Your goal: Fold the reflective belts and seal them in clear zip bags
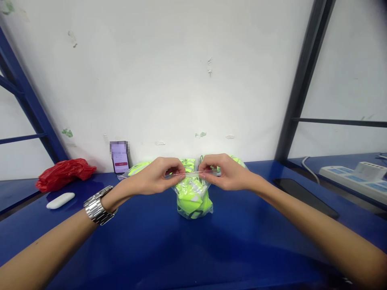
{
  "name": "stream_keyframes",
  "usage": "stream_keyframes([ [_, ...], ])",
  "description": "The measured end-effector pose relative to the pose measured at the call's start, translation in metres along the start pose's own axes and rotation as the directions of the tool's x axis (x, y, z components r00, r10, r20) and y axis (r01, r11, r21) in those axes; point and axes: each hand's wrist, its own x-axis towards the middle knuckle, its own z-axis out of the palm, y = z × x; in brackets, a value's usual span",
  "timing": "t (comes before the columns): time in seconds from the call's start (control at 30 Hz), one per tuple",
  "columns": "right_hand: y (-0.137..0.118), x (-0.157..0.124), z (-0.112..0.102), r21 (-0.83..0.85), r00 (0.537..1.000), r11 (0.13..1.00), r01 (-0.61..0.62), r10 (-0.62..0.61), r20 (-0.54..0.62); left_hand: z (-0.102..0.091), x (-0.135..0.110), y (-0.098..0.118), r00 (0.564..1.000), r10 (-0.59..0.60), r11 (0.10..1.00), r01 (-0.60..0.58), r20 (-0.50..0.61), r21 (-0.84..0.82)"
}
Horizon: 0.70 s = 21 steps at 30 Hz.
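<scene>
Both hands pinch the top edge of a clear plastic bag (193, 201) over the middle of the blue table. Inside it is folded neon yellow-green fabric with pale grey patches. My left hand (160, 175) grips the edge from the left with thumb and fingers. From the right, my right hand (225, 172) pinches the same edge, a short gap away. The bag hangs or stands below the hands; whether its base touches the table I cannot tell. Behind the hands, more neon yellow-green bundles in clear plastic (139, 167) lie along the wall, partly hidden.
A lit phone (121, 159) leans on the wall at back left. Near it lie a crumpled red plastic bag (66, 173) and a white oval object (60, 200). At right are a dark phone-like slab (305, 197) and a white power strip (356, 181). Metal posts (302, 80) flank the table.
</scene>
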Motion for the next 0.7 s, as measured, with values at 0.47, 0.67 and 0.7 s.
stream_keyframes([
  [0.47, -0.005, 0.004, 0.006, -0.043, 1.0, 0.999, 0.013, -0.012, 0.016, 0.001, 0.003, 0.009, 0.999, 0.04, 0.999, -0.04, -0.016, 0.034],
  [0.67, -0.009, 0.005, 0.008, -0.074, 1.0, 0.997, 0.019, -0.02, -0.001, 0.001, 0.007, 0.014, 0.998, 0.058, 0.996, -0.058, 0.004, 0.073],
  [0.7, -0.009, 0.005, 0.008, -0.061, 1.0, 0.998, 0.014, -0.014, -0.001, 0.001, 0.007, 0.014, 0.998, 0.061, 0.994, -0.061, 0.005, 0.091],
])
